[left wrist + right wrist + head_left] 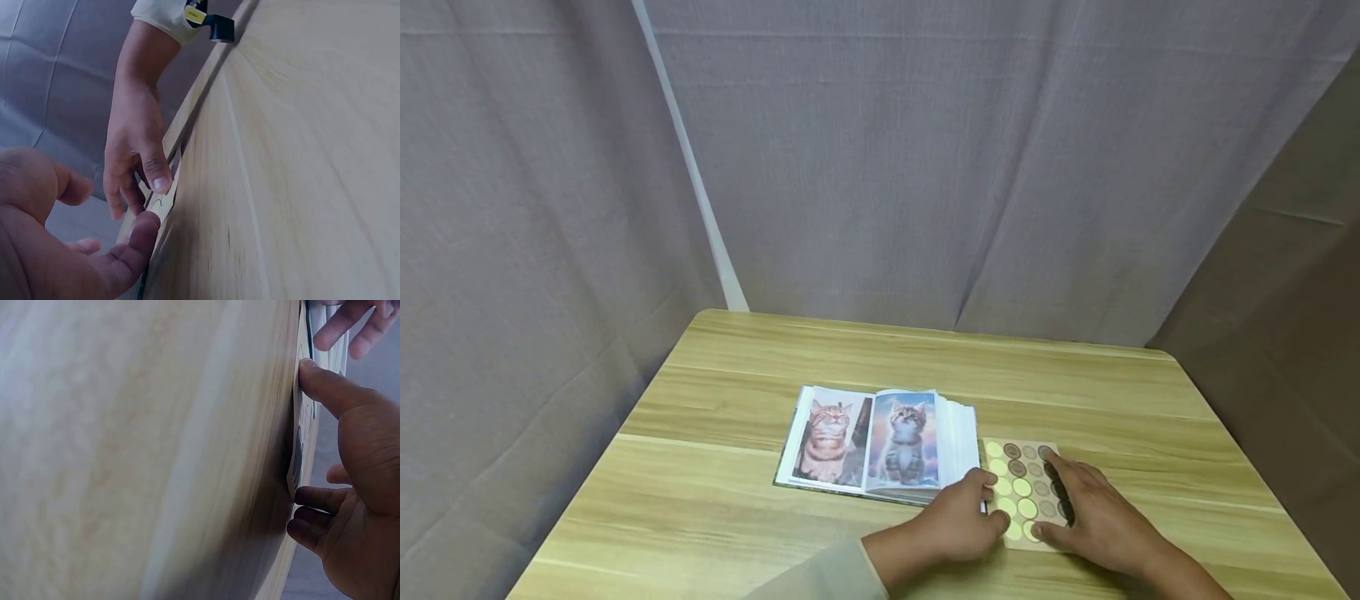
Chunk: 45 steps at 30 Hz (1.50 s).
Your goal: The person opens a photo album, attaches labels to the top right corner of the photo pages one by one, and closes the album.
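Note:
A sheet of round stickers (1026,486) lies flat on the table, just right of an open photo album (902,442). Its circles are yellow, brown, tan and black. My left hand (962,518) is at the sheet's left edge and the album's lower right corner, its thumb touching the sheet. Over the sheet's right side spreads my right hand (1101,517). The right thumb presses on the sheet near its lower edge, and the fingertips rest by its right edge. In the right wrist view, the sheet (299,444) appears edge-on beside the right hand (362,469).
The album shows two cat pictures, an orange cat on the left and a grey kitten on the right. A wooden table (700,517) lies beneath everything. Grey curtains (865,167) hang behind and along the sides.

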Each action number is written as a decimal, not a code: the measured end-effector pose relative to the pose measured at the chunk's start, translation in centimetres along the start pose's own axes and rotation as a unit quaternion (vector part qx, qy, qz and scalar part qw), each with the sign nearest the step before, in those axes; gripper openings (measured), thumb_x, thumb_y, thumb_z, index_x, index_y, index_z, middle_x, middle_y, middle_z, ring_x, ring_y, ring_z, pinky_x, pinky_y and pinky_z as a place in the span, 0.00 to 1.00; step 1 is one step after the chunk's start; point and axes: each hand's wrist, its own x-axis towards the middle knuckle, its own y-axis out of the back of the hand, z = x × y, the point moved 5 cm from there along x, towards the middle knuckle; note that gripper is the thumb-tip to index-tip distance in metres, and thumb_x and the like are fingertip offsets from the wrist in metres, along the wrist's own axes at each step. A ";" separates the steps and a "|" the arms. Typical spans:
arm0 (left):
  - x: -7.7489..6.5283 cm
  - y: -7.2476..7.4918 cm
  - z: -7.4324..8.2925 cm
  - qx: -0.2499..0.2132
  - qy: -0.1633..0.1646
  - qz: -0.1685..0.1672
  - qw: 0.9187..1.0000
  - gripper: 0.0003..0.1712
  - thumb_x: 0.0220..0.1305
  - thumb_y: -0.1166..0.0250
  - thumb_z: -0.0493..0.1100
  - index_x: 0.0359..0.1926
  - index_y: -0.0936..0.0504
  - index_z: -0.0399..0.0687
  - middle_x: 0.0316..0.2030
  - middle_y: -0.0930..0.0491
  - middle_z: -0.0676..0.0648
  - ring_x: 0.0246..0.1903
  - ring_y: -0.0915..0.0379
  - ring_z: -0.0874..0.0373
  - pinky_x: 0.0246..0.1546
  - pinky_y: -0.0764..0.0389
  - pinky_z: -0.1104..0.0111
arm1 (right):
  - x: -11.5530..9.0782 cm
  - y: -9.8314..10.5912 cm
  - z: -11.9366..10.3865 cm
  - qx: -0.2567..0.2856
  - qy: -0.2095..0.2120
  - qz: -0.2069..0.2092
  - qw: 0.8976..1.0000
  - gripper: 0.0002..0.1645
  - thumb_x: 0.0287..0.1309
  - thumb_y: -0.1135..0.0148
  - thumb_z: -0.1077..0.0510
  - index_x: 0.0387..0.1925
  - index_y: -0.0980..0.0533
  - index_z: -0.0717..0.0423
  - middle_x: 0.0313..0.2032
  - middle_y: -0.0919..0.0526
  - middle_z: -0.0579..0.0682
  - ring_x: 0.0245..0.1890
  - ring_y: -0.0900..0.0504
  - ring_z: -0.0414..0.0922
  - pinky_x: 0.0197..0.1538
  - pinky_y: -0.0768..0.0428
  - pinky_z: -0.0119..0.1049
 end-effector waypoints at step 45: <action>1.3 -0.4 0.9 -0.264 -0.067 0.055 0.961 0.21 0.66 0.40 0.27 0.59 0.21 0.42 0.29 0.21 0.53 0.26 0.24 0.68 0.28 0.24 0.76 | -0.7 1.2 -2.4 0.046 0.063 0.050 0.996 0.55 0.50 0.20 0.40 0.76 0.36 0.48 0.67 0.29 0.52 0.66 0.32 0.55 0.56 0.23 0.61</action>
